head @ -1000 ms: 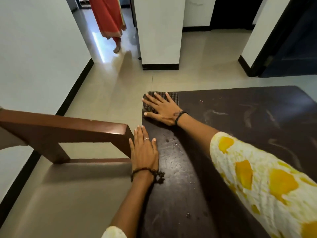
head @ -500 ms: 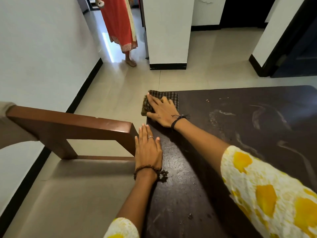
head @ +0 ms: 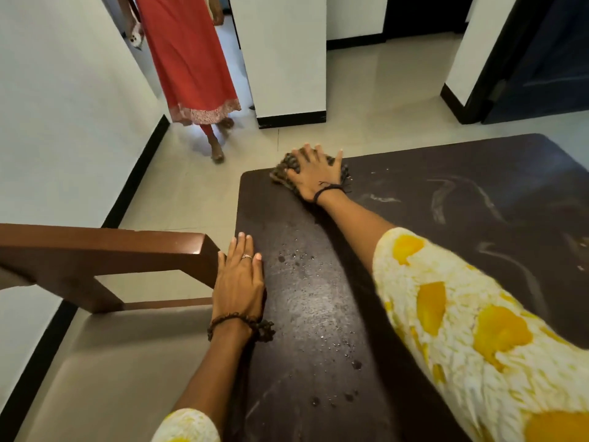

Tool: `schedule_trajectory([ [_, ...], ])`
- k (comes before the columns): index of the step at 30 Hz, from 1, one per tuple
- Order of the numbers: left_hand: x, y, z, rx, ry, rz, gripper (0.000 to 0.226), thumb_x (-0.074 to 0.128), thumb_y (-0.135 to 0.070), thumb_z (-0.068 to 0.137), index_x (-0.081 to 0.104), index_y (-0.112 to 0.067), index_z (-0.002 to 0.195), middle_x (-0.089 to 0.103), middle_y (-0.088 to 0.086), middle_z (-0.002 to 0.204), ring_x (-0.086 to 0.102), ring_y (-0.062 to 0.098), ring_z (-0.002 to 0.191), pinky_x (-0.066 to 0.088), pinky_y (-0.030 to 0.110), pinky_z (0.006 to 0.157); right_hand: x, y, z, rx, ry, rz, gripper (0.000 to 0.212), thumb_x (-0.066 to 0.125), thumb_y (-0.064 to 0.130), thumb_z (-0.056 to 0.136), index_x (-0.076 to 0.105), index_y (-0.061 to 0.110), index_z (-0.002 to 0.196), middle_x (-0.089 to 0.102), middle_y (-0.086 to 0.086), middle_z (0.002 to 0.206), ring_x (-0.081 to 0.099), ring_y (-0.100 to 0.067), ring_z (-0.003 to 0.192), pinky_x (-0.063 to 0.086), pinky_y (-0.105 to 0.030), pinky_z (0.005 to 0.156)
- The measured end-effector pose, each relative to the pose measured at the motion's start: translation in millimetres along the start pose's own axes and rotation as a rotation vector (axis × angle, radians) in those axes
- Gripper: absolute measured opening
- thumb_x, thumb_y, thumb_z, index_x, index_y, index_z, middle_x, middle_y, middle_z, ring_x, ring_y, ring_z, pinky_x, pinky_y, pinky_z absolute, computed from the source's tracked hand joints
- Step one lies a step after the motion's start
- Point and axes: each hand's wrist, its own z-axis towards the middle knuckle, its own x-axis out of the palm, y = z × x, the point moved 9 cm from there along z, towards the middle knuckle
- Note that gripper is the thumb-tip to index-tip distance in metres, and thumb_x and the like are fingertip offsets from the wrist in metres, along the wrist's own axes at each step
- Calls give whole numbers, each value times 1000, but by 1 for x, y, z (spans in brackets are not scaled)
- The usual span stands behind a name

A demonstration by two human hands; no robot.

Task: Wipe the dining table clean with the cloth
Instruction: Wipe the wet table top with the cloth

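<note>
I am leaning over the dark bench [head: 414, 218], which is filling the right and lower part of my view, its top showing pale smeared streaks on the right side and small droplets and crumbs along the strip near its left edge. A wooden chair [head: 105, 260] with a tan seat is standing just beside that left edge, its brown back rail reaching up to the bench. Beyond the far end, on the pale tiled floor [head: 366, 100], another person in a long red dress [head: 188, 59] is standing near a white pillar [head: 280, 52], holding something small and white that I cannot make out. My right arm, in a yellow-and-white sleeve [head: 471, 330], is stretching across the bench to its far left corner. There my right hand [head: 314, 175] is pressing flat, fingers spread, on top of the bunched checked cloth [head: 282, 170], which is lying on the bench right at the far edge; this grip is spread apart over the cloth, not clamped around it. My left hand [head: 239, 282] is lying flat and open on the bench's left edge, touching the chair rail, its grip apart and holding nothing.
</note>
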Motion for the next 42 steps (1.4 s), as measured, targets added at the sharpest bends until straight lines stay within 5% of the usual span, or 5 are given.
schedule_trajectory([
  [7,2,-2,-1,0,-8,-57,49,23,-28,99,10,-11,144,8,4,153,3,12,140,-7,23,109,-22,-161,-28,406,-52,6,56,23,48,98,19,23,149,7,0,158,2,-23,144,-3,-63,110],
  [21,-4,2,-3,-9,-74,-175,56,28,-23,99,-4,-14,144,8,7,153,4,14,140,-6,23,110,17,72,-40,-63,-31,-10,60,25,52,97,10,27,149,4,-2,158,0,-25,144,-5,-60,109],
  [25,-2,3,-1,-23,-58,-135,52,29,-22,99,7,-9,145,10,8,153,5,15,140,-4,27,112,9,32,-39,-61,-18,-6,55,24,45,99,11,28,149,4,0,158,0,-22,144,-5,-60,109],
  [34,2,6,3,-42,-69,-39,53,27,-30,99,8,-11,144,8,7,154,1,16,141,-7,25,108,-30,-195,-63,425,-82,35,56,27,48,98,16,28,149,6,0,158,3,-23,144,-2,-61,111],
  [42,-2,3,3,-18,-85,-25,56,32,-27,98,3,-14,145,12,8,153,7,20,141,-1,34,112,-17,-111,-63,198,-80,-7,55,25,54,96,16,35,147,5,1,158,1,-22,144,-5,-60,110],
])
